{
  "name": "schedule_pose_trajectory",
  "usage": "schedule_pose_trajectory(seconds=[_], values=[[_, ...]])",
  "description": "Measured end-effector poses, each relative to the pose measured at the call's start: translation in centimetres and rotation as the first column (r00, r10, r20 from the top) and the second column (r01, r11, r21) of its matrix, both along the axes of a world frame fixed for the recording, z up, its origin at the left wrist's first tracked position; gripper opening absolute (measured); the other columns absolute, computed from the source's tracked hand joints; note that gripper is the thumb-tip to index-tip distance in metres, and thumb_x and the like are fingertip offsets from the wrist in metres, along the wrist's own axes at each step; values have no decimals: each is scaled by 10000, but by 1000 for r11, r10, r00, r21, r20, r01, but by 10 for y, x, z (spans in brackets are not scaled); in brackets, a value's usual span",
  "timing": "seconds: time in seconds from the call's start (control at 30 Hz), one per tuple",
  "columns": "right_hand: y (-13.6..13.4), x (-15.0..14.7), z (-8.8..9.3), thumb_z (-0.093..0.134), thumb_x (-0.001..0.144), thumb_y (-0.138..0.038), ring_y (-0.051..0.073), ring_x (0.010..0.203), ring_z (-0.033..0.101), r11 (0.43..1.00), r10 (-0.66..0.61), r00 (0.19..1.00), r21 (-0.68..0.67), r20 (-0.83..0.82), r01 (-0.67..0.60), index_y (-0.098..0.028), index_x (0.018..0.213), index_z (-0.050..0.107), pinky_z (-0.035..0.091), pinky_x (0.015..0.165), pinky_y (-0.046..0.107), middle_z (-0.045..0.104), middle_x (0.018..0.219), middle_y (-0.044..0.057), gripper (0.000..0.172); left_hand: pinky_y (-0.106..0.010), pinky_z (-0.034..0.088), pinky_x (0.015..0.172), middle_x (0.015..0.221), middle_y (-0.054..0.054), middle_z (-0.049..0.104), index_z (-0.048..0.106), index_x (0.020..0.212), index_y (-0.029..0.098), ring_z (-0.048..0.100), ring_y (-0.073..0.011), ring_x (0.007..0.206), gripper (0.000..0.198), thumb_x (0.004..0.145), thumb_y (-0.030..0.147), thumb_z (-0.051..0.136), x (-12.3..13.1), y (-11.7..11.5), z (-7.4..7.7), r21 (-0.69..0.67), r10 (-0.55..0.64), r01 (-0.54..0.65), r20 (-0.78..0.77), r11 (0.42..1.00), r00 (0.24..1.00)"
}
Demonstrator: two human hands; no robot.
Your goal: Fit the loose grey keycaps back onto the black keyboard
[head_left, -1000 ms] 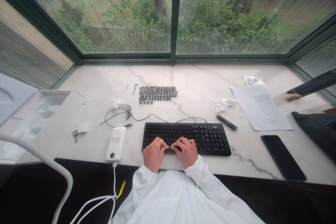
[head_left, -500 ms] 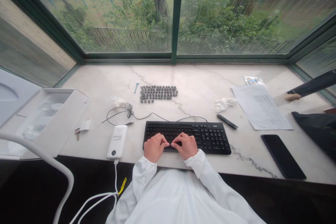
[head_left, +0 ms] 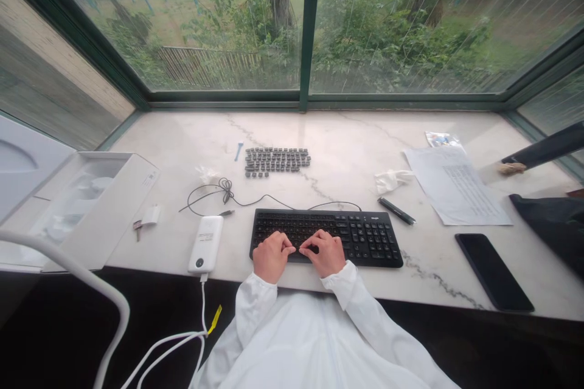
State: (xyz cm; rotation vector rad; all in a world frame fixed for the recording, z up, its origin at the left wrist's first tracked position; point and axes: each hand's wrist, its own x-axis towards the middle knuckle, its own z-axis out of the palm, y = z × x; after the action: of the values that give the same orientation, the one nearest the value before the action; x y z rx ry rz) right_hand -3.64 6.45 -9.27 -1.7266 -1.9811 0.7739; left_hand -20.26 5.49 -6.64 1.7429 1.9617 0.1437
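Keyboard [head_left: 360, 237] partly behind both hands [head_left: 272, 257].

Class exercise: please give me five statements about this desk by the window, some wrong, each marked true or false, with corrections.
1. The left hand and right hand are both at the keyboard. True.
2. The phone lies left of the keyboard. False: it lies to the right.
3. Rows of small dark pieces lie between the keyboard and the window. True.
4. The power bank has nothing plugged in. False: a white cable runs from its near end.
5. The blue tool lies left of the small dark pieces. True.
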Motion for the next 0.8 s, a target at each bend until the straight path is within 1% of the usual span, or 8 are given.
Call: schedule_pose_trajectory(seconds=[0.17, 0.3, 0.47, 0.53, 0.6, 0.67, 0.73, 0.8], values=[[1, 0, -1, 723, 708, -308, 122, 755, 535, 1000, 17, 1000, 19, 20, -17, -263, 713, 640, 240, 711, 288, 575, 751, -47, 94, -221, 250, 544, 833, 64, 638, 625, 750, 263, 563, -100, 677, 135, 747, 393, 662, 1, 2, -3, 26, 37, -37, 16, 999, 999], [1, 1, -2, 674, 751, -347, 126, 736, 536, 997, 43, 999, 70, 15, -44, -247, 717, 625, 238, 712, 290, 586, 733, -37, 117, -212, 273, 545, 761, 75, 627, 629, 724, 266, 560, -94, 671, 147, 707, 395, 697, -3, -1, -2, 59, 76, -80, 70, 995, 995], [-9, 23, -1, 569, 840, -401, 111, 709, 551, 976, 9, 1000, 216, 4, -10, -250, 760, 648, 241, 741, 297, 621, 737, -31, 189, -209, 319, 549, 727, 68, 609, 643, 751, 271, 545, -86, 639, 232, 784, 493, 585, -29, -9, 4, 174, 184, -200, 102, 964, 978], [-15, 38, -1, 553, 854, -419, 106, 690, 551, 961, -26, 1000, 277, 14, 21, -247, 770, 657, 244, 736, 297, 626, 731, -27, 218, -211, 334, 551, 741, 61, 611, 653, 773, 275, 550, -91, 648, 244, 800, 499, 562, -43, -11, 6, 224, 194, -208, 82, 952, 978], [-20, 50, -1, 551, 862, -421, 103, 681, 552, 947, -30, 999, 321, 18, 23, -248, 780, 662, 246, 732, 295, 624, 722, -27, 221, -211, 356, 563, 777, 52, 620, 667, 808, 281, 564, -96, 673, 219, 803, 478, 570, -53, -13, 7, 264, 135, -150, 74, 953, 988], [-24, 57, -1, 549, 871, -404, 101, 680, 552, 935, -1, 1000, 354, 23, -7, -252, 798, 668, 249, 734, 294, 623, 721, -26, 206, -207, 380, 579, 821, 44, 629, 681, 856, 287, 576, -96, 688, 209, 803, 463, 581, -57, -14, 6, 289, 21, -44, 81, 956, 996], [-26, 54, -2, 548, 879, -382, 97, 678, 546, 921, 47, 998, 385, 36, -58, -259, 821, 674, 252, 739, 293, 623, 727, -25, 186, -200, 393, 578, 851, 38, 632, 687, 910, 294, 583, -89, 683, 228, 810, 466, 574, -56, -16, 3, 302, -94, 64, 84, 951, 992], [-28, 46, -4, 548, 886, -358, 94, 680, 537, 908, 95, 994, 405, 54, -109, -266, 842, 678, 253, 742, 290, 619, 735, -24, 165, -194, 391, 562, 869, 38, 630, 682, 964, 305, 588, -84, 683, 257, 823, 477, 553, -53, -17, -3, 311, -170, 141, 68, 940, 983]])
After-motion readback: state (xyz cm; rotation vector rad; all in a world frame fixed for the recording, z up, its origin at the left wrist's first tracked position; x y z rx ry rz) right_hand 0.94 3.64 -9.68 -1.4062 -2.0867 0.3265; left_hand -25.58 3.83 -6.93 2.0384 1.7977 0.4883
